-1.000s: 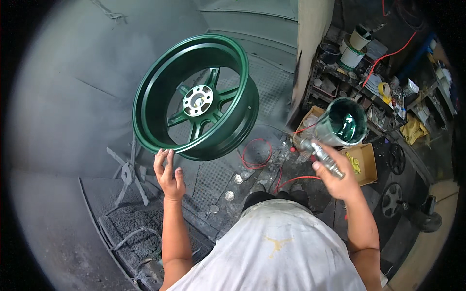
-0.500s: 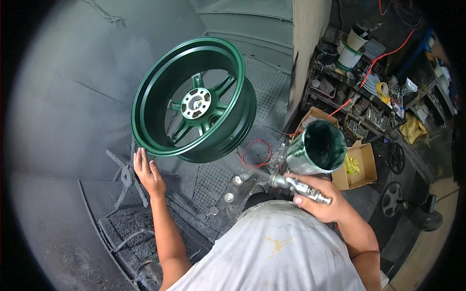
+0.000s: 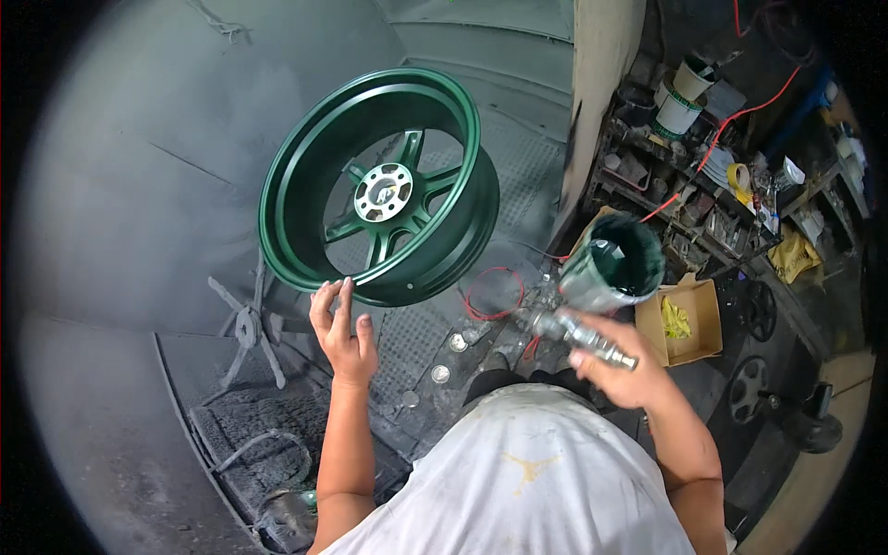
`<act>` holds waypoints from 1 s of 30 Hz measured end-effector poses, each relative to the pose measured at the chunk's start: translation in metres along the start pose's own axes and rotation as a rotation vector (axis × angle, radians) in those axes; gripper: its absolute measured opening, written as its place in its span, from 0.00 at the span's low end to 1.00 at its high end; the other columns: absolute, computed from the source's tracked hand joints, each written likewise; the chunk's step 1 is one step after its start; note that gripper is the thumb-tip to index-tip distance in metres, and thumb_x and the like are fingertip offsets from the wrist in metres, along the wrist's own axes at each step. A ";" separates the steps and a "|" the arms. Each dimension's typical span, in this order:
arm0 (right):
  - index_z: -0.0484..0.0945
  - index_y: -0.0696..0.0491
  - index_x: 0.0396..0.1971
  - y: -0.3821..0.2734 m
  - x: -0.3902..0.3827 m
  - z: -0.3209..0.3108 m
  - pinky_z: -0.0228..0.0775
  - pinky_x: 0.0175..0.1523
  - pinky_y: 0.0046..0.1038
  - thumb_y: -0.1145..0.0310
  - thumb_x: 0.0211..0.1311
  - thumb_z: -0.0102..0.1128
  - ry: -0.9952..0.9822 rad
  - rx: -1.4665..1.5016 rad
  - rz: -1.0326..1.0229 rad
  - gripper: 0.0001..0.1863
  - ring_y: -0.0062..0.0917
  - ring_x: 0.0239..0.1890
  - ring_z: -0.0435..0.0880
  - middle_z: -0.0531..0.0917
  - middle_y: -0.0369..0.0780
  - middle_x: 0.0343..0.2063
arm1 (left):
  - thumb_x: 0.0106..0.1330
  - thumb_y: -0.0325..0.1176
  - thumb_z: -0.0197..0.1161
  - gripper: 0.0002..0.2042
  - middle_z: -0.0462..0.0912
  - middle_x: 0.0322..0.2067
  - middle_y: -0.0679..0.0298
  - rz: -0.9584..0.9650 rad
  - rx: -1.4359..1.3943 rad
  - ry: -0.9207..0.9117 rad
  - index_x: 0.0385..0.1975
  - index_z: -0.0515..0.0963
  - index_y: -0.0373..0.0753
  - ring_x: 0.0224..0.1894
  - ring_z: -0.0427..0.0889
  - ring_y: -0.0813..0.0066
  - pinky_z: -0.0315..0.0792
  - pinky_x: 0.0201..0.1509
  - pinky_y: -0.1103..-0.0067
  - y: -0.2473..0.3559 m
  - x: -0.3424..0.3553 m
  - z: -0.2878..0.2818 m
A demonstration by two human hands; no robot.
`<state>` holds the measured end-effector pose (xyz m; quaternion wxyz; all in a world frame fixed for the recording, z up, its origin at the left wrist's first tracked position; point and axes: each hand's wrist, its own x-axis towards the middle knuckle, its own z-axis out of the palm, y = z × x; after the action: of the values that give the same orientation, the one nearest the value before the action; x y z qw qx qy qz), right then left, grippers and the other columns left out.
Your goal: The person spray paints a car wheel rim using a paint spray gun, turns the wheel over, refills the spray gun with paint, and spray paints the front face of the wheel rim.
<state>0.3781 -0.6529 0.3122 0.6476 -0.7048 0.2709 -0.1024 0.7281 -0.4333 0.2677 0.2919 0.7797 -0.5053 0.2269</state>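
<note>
A green multi-spoke wheel rim point(image 3: 462, 227) with a bright metal hub point(image 3: 396, 185) is tilted in front of me at the upper middle. My left hand point(image 3: 342, 338) is raised at its lower edge, fingertips at or just touching the lip, fingers apart. At the lower right, my right hand point(image 3: 615, 365) grips a silver spray gun point(image 3: 583, 333) carrying a cup point(image 3: 592, 287) with dark green paint inside. Motion blurs the gun's front.
Grey booth walls point(image 3: 139, 231) surround the rim. A grey spoked stand point(image 3: 248, 326) is at left. Cluttered shelves point(image 3: 703, 213) with cans, a cardboard box point(image 3: 698, 333) holding something yellow, red hoses point(image 3: 486, 314) and spare wheels point(image 3: 745, 388) occupy the right side and floor.
The gun and cup dropped leftward from one second ago, then rose slightly. My left hand slid left along the lip, then moved back to the right.
</note>
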 end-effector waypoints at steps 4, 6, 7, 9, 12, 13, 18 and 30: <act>0.76 0.53 0.67 0.002 -0.004 0.011 0.73 0.63 0.31 0.64 0.67 0.67 -0.113 0.003 -0.023 0.29 0.30 0.55 0.86 0.87 0.46 0.53 | 0.76 0.44 0.56 0.23 0.77 0.60 0.54 0.027 -0.040 0.029 0.61 0.80 0.34 0.69 0.70 0.50 0.58 0.76 0.53 -0.031 -0.005 -0.005; 0.76 0.53 0.66 0.003 0.000 0.010 0.75 0.60 0.31 0.64 0.67 0.66 -0.019 -0.108 -0.081 0.28 0.30 0.52 0.88 0.88 0.47 0.50 | 0.79 0.44 0.52 0.24 0.76 0.61 0.50 0.063 -0.034 0.017 0.62 0.79 0.31 0.69 0.71 0.49 0.60 0.75 0.56 -0.045 -0.006 -0.009; 0.77 0.54 0.65 0.005 0.004 0.004 0.76 0.59 0.31 0.65 0.67 0.66 0.055 -0.120 -0.131 0.27 0.30 0.50 0.89 0.88 0.49 0.49 | 0.79 0.44 0.51 0.24 0.77 0.61 0.50 0.064 -0.032 0.017 0.61 0.79 0.31 0.69 0.71 0.48 0.61 0.75 0.57 -0.053 -0.007 -0.010; 0.78 0.55 0.64 0.008 0.009 -0.011 0.76 0.59 0.30 0.67 0.67 0.65 0.183 -0.205 -0.166 0.26 0.31 0.51 0.89 0.89 0.48 0.48 | 0.79 0.44 0.51 0.24 0.76 0.62 0.49 0.068 -0.035 0.018 0.61 0.79 0.31 0.70 0.71 0.47 0.61 0.75 0.57 -0.069 -0.008 -0.013; 0.78 0.55 0.63 -0.001 0.013 -0.026 0.76 0.59 0.30 0.70 0.67 0.64 0.341 -0.256 -0.222 0.25 0.31 0.51 0.89 0.89 0.46 0.48 | 0.79 0.42 0.50 0.23 0.75 0.64 0.49 0.082 -0.041 0.013 0.63 0.78 0.31 0.72 0.69 0.46 0.60 0.76 0.58 -0.089 -0.008 -0.020; 0.78 0.55 0.63 -0.002 0.014 -0.028 0.76 0.59 0.30 0.71 0.66 0.63 0.365 -0.216 -0.216 0.25 0.32 0.52 0.89 0.89 0.47 0.49 | 0.79 0.42 0.52 0.23 0.75 0.65 0.49 0.040 -0.027 0.028 0.63 0.78 0.32 0.71 0.69 0.46 0.61 0.76 0.58 -0.094 -0.009 -0.021; 0.77 0.55 0.65 -0.010 0.003 -0.018 0.74 0.62 0.32 0.71 0.67 0.64 0.282 -0.232 -0.111 0.26 0.33 0.55 0.88 0.87 0.49 0.52 | 0.80 0.41 0.50 0.23 0.71 0.69 0.51 -0.185 0.164 0.083 0.68 0.75 0.36 0.74 0.65 0.50 0.58 0.77 0.60 -0.088 -0.005 -0.028; 0.77 0.58 0.64 -0.013 0.006 -0.004 0.72 0.64 0.33 0.67 0.66 0.67 0.191 -0.226 -0.278 0.27 0.35 0.56 0.87 0.87 0.50 0.52 | 0.75 0.48 0.55 0.27 0.74 0.66 0.53 -0.105 -0.037 0.013 0.67 0.76 0.37 0.74 0.66 0.49 0.48 0.80 0.52 -0.032 -0.008 -0.009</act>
<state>0.3845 -0.6591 0.3242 0.5155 -0.7906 0.2411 -0.2263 0.7541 -0.4118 0.2621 0.3212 0.7980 -0.4661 0.2070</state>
